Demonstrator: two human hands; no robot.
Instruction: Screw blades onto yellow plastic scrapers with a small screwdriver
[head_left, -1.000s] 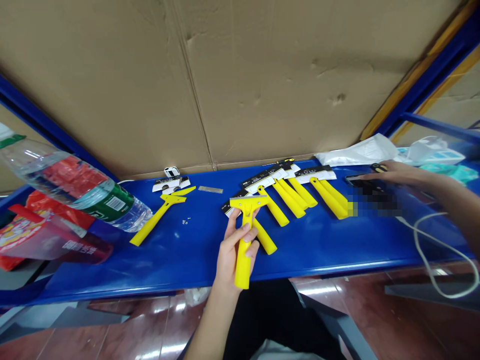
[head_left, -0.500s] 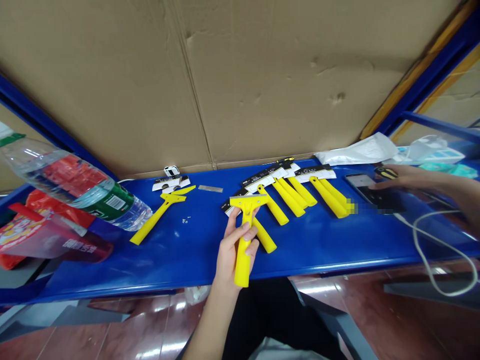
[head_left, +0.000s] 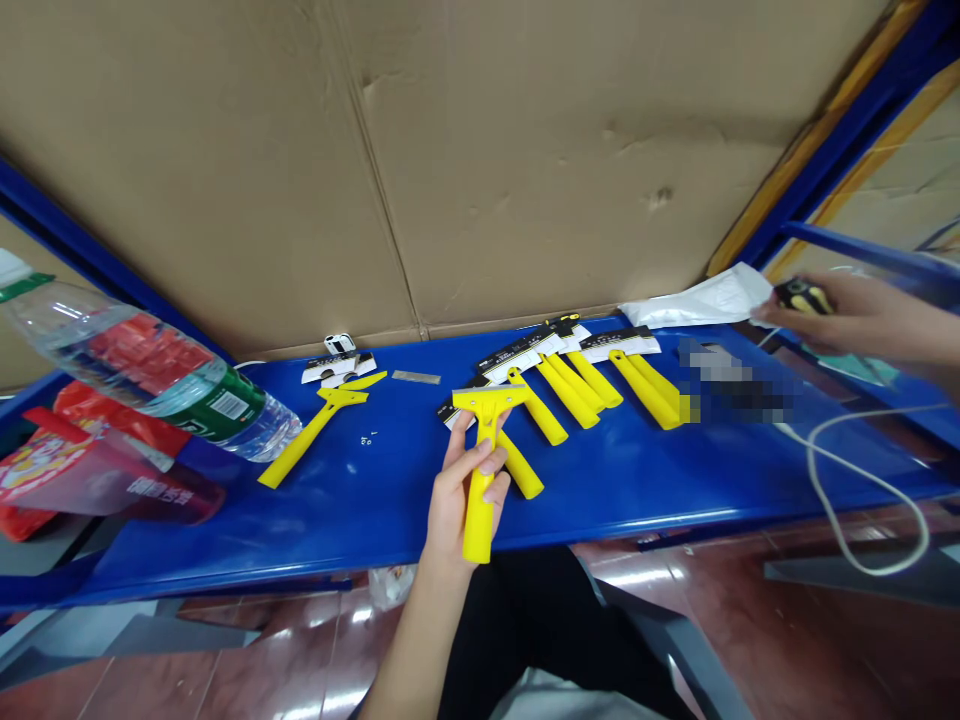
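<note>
My left hand is closed around the handle of a yellow scraper, held upright above the front edge of the blue table, blade end away from me. Off to the right, my right hand is raised with its fingers around a black-and-yellow handled tool; the tool's working end cannot be made out. To the left lies another yellow scraper with its head parted, near a loose metal blade and tiny screws. Several yellow scrapers with black-and-white card sleeves lie beyond my left hand.
A water bottle and a red cup stand at the left of the blue table. Card sleeves lie at the back. On the right are a white packet, a blurred-out phone and a white cable.
My right hand has lifted up and away from above the phone, carrying the black-and-yellow tool. My left hand still holds the scraper in nearly the same place; the view has shifted slightly.
</note>
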